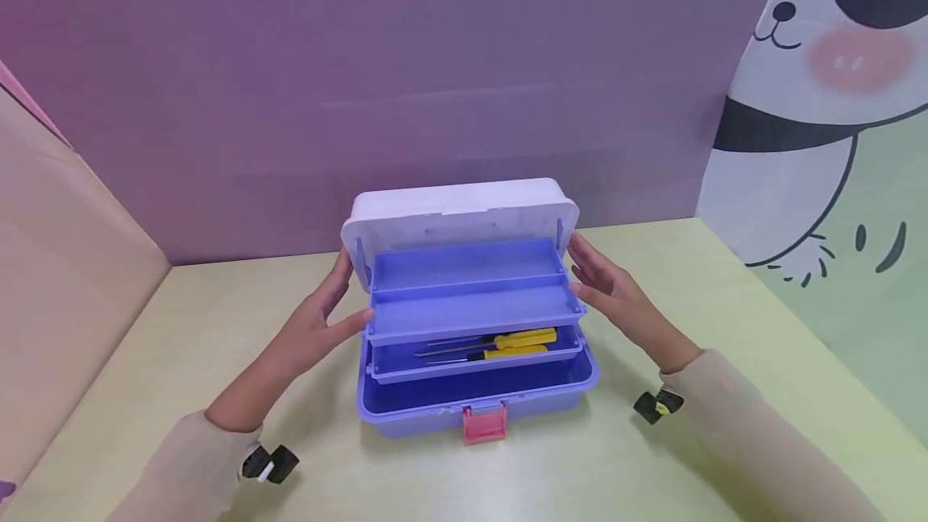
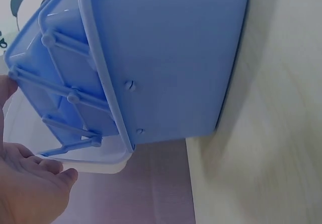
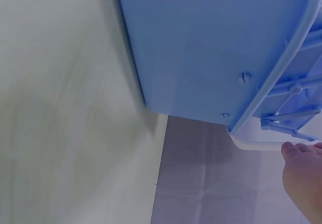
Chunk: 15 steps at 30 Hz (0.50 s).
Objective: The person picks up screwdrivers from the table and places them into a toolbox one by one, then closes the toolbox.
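A toolbox [image 1: 420,419] stands with its white lid [image 1: 464,198] raised and its purple-blue trays stepped out. The top tray [image 1: 471,308] holds nothing; several yellow-handled screwdrivers [image 1: 524,338] lie in the tray below. My left hand [image 1: 315,329] spans the box's left side, fingers along the lid's edge, thumb at the top tray's end. On the right side, my right hand [image 1: 612,288] does likewise, fingers by the lid and thumb tip at the tray. Folding hinge arms [image 2: 75,97] join trays and lid in the left wrist view. The lid hides some left fingertips.
A pink latch [image 1: 484,424] hangs down at the box's front. The pale wooden table [image 1: 536,474] extends around the box. Behind rises a purple wall [image 1: 435,63], with a panda picture [image 1: 790,192] on the right-hand wall.
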Motion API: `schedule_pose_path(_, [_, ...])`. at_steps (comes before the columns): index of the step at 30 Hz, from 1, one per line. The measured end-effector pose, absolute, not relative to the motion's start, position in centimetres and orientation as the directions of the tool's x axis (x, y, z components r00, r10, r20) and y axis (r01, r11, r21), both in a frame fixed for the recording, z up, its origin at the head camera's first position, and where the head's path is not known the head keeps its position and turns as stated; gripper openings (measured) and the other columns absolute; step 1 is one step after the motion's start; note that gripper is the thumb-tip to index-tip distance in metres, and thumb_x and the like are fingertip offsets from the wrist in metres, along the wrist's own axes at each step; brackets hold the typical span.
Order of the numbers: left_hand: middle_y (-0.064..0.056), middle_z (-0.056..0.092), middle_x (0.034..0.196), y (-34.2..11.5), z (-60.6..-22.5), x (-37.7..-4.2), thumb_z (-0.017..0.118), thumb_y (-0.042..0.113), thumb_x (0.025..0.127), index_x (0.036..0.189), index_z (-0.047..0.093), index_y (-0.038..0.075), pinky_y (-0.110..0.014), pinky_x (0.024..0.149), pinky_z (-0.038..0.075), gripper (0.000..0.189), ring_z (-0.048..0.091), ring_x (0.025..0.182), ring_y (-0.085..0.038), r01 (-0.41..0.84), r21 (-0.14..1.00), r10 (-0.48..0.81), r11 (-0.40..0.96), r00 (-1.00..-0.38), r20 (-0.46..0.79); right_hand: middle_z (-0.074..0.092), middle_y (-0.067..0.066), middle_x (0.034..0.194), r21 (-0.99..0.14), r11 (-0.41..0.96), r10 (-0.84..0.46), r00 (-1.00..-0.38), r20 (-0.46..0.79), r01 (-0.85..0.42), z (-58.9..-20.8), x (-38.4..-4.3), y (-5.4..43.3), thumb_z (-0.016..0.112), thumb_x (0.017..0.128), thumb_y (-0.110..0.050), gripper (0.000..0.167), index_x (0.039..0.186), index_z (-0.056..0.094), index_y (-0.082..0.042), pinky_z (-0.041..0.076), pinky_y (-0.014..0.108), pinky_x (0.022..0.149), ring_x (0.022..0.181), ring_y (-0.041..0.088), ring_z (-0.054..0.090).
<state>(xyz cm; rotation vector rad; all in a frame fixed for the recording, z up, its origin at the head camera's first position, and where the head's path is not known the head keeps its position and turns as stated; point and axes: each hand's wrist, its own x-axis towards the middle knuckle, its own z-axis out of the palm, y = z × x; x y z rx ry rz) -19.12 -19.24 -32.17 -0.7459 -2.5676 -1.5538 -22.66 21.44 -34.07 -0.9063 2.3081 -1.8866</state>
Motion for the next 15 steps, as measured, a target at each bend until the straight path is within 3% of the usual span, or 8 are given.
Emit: schedule_pose_path(15, [-0.003,0.002,0.159,-18.5,-32.1,-17.4,0.061,0.015,0.092,0.152,0.002,0.018,-0.060,0.110,0.017,0.084,0.007,0.144,-0.033,0.418,0.802,0.347,0.427,-0.894,0.282,0.011,0.013,0.157,-0.895,0.127,-0.457,-0.826,0.330,-0.428,-33.8,-21.1,22.3,0.056,0.093,-0.003,0.073,0.150,0.012,-0.001,0.030,0.017,0.105,0.143,0.030,0.014])
